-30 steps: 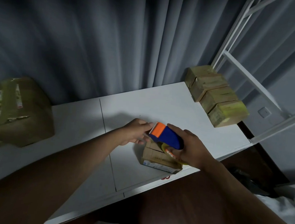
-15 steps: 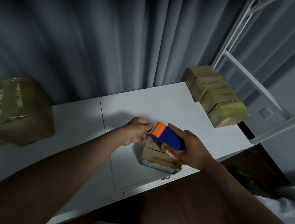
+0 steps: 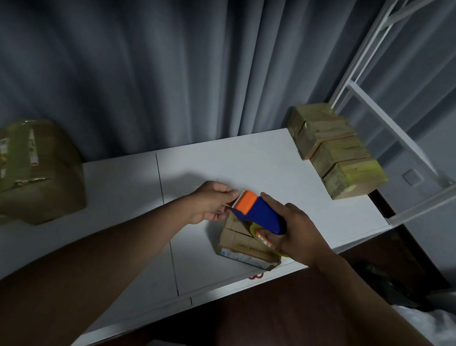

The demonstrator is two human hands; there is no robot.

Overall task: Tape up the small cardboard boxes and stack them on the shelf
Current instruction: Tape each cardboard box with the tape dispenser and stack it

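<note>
A small cardboard box (image 3: 244,245) lies on the white shelf (image 3: 279,164) near its front edge. My right hand (image 3: 296,234) grips a blue tape dispenser (image 3: 262,212) with an orange head, held just above the box. A yellowish tape roll (image 3: 263,238) shows under that hand. My left hand (image 3: 212,203) is at the dispenser's orange head, its fingertips pinching at the tape end there. Several taped small boxes (image 3: 337,154) stand in a row at the shelf's back right.
A large taped carton (image 3: 19,174) sits at the shelf's left end. Grey curtains hang behind. A white shelf frame (image 3: 376,104) rises at the right. Dark floor lies below the front edge, with white cloth (image 3: 444,331) at the lower right.
Almost nothing has moved. Both hands stay at the dispenser over the small box, shifting only slightly.
</note>
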